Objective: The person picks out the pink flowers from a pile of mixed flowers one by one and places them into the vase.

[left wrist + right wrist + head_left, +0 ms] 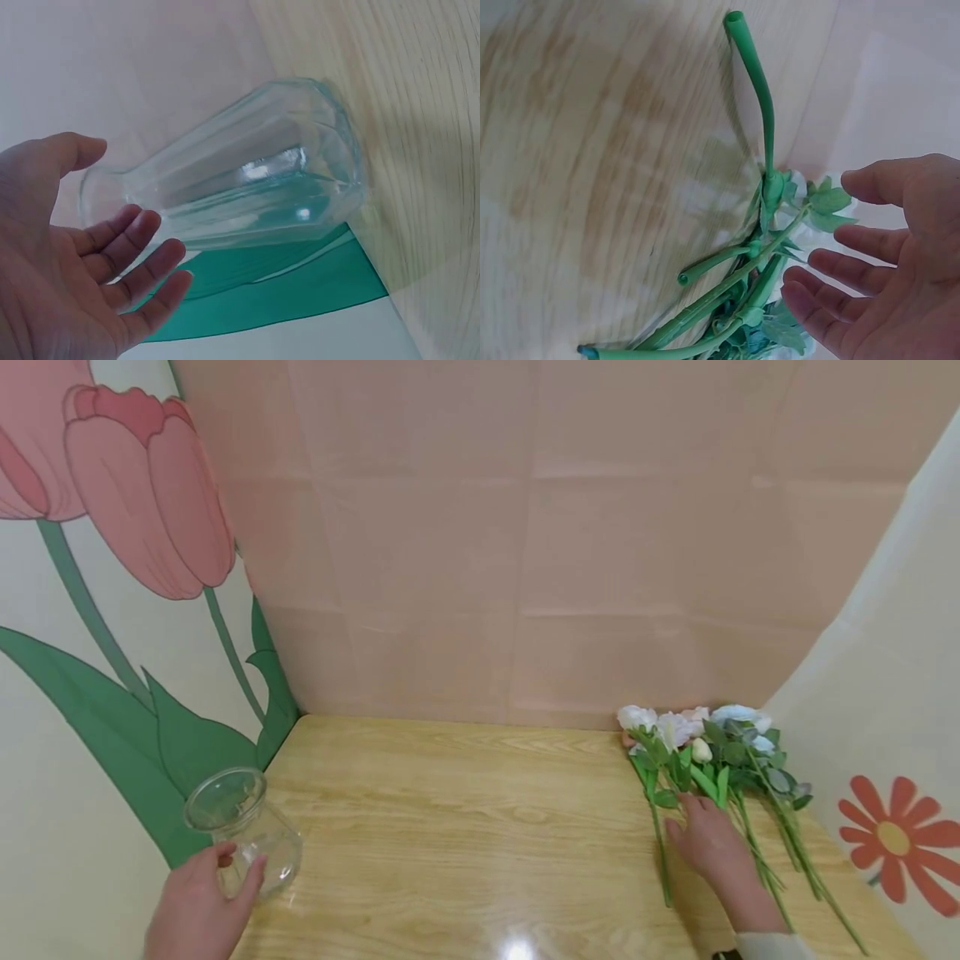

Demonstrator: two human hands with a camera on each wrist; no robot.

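A clear glass vase (273,852) with a flared rim stands at the table's left side. Beside its neck is my left hand (198,902), thumb and fingers spread apart; the left wrist view shows the loosely bent fingers (161,262) near the glass, and whether they touch it I cannot tell. Over on the right lies a bunch of artificial flowers (675,731) with white, pink and pale blue heads. My right hand (712,843) reaches over their green stems (705,300). In the right wrist view its thumb and fingers are apart, close to the leaves (829,202), with nothing gripped.
The wood-grain table (465,827) spans the space between vase and flowers. A plain pinkish backdrop (525,568) rises behind it. Printed panels stand at both sides, one with large tulips (150,493), the other with a red flower (892,839).
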